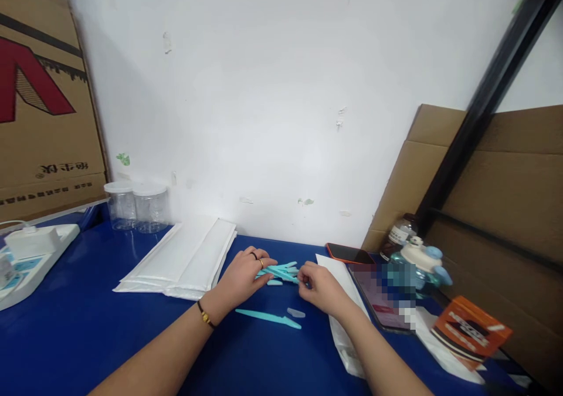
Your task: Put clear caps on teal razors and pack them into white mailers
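Several turquoise eyebrow razors (284, 271) lie in a loose pile on the blue table between my two hands. My left hand (246, 271), with rings and a bracelet, has its thumb and fingers closed around the pile's left ends. From the right, my right hand (319, 284) has curled fingers pinched at the right end of a razor; its fingertips are partly hidden. Nearer to me, a single turquoise razor (268, 317) lies flat and apart from the pile. A small translucent blade cap (296, 312) rests just above it.
White padded envelopes (185, 258) lie left of my hands. Two clear jars (150, 208) and a power strip (41, 261) stand farther left. On the right are a white packet (341, 331), a phone (380, 299), an orange-edged phone (349, 253), a bottle (398, 237), a teal cup (413, 270) and an orange box (470, 331).
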`<state>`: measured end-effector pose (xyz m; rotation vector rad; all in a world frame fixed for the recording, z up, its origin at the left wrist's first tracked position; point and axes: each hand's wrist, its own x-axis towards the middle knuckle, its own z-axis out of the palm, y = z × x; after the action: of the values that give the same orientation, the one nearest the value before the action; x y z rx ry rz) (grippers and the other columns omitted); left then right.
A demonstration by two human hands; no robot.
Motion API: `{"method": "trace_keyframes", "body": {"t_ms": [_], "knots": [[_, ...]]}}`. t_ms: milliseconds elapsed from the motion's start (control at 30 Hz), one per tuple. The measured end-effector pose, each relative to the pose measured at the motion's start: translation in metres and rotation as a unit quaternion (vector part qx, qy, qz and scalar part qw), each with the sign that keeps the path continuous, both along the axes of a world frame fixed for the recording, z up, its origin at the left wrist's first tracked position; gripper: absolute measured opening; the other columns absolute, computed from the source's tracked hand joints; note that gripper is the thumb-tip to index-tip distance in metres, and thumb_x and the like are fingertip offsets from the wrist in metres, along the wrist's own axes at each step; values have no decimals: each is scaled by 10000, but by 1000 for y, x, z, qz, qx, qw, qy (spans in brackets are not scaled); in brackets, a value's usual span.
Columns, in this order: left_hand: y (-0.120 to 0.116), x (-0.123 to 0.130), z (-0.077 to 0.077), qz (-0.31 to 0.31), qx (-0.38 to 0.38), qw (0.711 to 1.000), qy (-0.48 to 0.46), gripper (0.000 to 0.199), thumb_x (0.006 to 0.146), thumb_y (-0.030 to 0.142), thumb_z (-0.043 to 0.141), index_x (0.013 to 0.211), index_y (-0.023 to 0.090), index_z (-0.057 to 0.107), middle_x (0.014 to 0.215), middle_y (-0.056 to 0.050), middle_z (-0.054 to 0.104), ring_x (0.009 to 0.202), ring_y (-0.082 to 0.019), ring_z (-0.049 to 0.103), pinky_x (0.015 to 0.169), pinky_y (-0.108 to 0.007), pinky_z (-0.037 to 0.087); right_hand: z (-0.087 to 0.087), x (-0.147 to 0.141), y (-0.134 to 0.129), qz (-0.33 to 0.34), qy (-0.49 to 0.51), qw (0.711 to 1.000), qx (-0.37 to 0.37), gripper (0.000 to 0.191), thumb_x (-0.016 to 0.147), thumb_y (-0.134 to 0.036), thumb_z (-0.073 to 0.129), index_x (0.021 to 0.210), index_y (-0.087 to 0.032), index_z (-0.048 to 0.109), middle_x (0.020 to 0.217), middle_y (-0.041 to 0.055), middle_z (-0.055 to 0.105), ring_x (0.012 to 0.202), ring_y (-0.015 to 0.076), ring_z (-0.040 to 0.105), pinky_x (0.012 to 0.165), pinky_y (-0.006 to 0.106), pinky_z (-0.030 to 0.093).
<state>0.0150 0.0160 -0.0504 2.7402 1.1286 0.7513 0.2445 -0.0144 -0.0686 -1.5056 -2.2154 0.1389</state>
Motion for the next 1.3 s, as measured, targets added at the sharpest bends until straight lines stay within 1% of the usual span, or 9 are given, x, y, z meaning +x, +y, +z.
{"method": "trace_keyframes", "body": {"t_ms": [133,367,500,700,767,867,967,1133,1300], "knots": [[-3,2,4,-14,-23,998,55,245,882,359,455,886,246,672,848,-31,640,893,-203,508,788,-320,326,5,2,-5,46,75,996,-34,80,715,-131,487,709,-183,547,687,-23,513,588,90,464,540,183,341],[-3,-9,7,-31,-45,995,81,202,819,207,473,718,218,648,740,-2,661,762,-168,555,752,-293,314,6,11,-6,79,108,980,-149,69,706,-175,531,700,-162,598,634,-14,553,557,95,480,505,179,364],[4,-22,4,-34,-148,984,97,154,740,199,522,671,229,656,661,29,656,625,-132,550,687,-245,355,1,20,-3,75,103,967,-220,119,707,-241,573,694,-146,644,591,-2,589,532,104,492,491,189,372],[4,-23,-1,-57,-283,951,110,110,674,279,604,743,225,670,681,26,653,602,-132,569,520,-198,361,-4,21,0,79,91,968,-222,139,691,-285,621,714,-158,674,616,4,621,548,113,522,491,190,375],[6,-21,-1,-38,-255,962,93,141,698,327,603,777,225,659,702,21,638,624,-136,570,528,-203,364,-3,20,1,50,85,980,-172,157,728,-292,587,726,-160,670,638,13,616,560,115,522,498,195,376],[11,-20,-5,8,-133,989,70,195,747,338,582,901,236,643,851,-7,628,770,-168,575,645,-231,385,-1,16,3,18,76,992,-97,147,758,-266,555,746,-170,666,689,20,609,593,118,525,526,201,382],[19,-19,-13,21,-59,994,93,212,777,289,576,980,252,624,992,-34,604,888,-199,559,750,-273,372,0,11,2,28,70,994,-82,124,760,-227,550,748,-183,665,725,17,606,621,118,531,552,204,389],[25,-16,-21,10,-20,992,121,97,817,291,563,856,227,623,879,-22,610,844,-190,556,719,-283,344,3,8,-4,60,68,991,-101,113,755,-209,558,760,-195,670,747,10,610,611,113,522,550,208,388],[18,-11,-15,-15,38,991,130,179,879,267,473,784,197,608,786,-16,612,790,-172,552,695,-295,309,7,2,-7,48,71,994,-67,113,769,-253,576,828,-205,660,752,4,592,613,114,503,569,221,383]]}}
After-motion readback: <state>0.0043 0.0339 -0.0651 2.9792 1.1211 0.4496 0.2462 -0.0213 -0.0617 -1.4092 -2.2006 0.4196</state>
